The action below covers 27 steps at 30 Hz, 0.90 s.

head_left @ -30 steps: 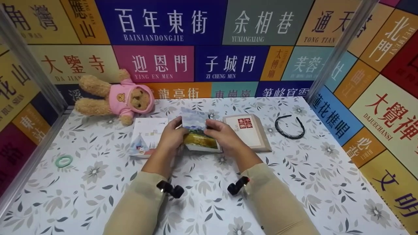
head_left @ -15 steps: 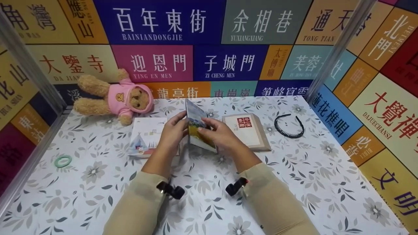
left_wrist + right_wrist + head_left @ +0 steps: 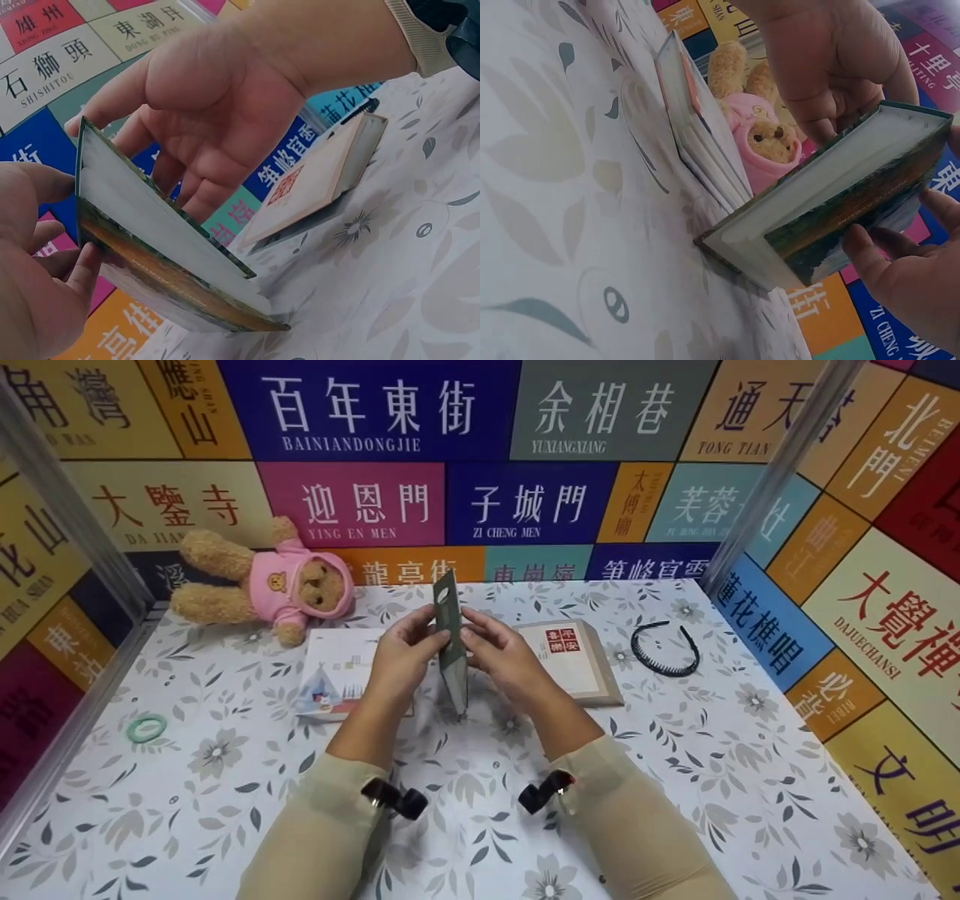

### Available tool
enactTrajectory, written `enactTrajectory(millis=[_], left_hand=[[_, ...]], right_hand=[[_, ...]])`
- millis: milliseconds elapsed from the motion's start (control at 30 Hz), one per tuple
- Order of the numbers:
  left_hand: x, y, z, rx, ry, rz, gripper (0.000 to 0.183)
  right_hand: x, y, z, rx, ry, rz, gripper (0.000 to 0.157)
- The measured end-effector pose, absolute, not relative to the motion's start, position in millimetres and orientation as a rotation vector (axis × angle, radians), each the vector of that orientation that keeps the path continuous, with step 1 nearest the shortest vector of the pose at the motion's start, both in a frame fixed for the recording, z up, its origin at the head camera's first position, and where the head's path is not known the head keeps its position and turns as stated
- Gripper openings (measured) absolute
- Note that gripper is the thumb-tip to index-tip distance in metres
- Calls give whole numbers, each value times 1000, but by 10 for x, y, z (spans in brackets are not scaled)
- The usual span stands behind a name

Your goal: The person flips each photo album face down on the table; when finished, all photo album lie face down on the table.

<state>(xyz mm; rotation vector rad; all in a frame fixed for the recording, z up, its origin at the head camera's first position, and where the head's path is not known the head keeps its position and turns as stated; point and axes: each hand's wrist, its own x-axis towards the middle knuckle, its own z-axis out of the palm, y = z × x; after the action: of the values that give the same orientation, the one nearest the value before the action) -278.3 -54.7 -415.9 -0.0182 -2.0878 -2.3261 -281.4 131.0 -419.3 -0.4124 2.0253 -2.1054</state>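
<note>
A small hardcover book (image 3: 452, 667) stands steeply tilted between both hands, low over the table's middle. Its dark green cover faces left; the painted landscape cover (image 3: 840, 214) faces right. My left hand (image 3: 401, 656) holds it from the left, thumb on the green cover. From the other side my right hand (image 3: 506, 656) grips it, thumb (image 3: 859, 244) pressing the painted cover. White page edges (image 3: 161, 217) show in the left wrist view. Left of the hands lies a white book with a tent picture (image 3: 322, 682); to the right is a tan book with red characters (image 3: 592, 675).
A teddy bear in a pink hoodie (image 3: 281, 585) lies at the back left. A pale green ring (image 3: 146, 729) rests at far left, and a black toothed headband (image 3: 664, 671) at right. Lettered wall panels (image 3: 375, 412) enclose the floral tabletop (image 3: 465, 817).
Both hands have turned the book from its painted cover facing me to nearly edge-on, with its green cover now showing on the left. Other items have stayed put.
</note>
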Motion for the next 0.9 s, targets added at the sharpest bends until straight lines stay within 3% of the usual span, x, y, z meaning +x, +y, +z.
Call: enactTrajectory(millis=[433,900], left_hand=[[-2882,-561,-4267,106,-1996,-2545,56],[-2857,-558,-4307,49,-2048,-2482,53]], right_hand=[[-2895,1387,-4266,-326,1943,-2147,56],[-2903,1381,-4320,-280,1870,-2179,55]])
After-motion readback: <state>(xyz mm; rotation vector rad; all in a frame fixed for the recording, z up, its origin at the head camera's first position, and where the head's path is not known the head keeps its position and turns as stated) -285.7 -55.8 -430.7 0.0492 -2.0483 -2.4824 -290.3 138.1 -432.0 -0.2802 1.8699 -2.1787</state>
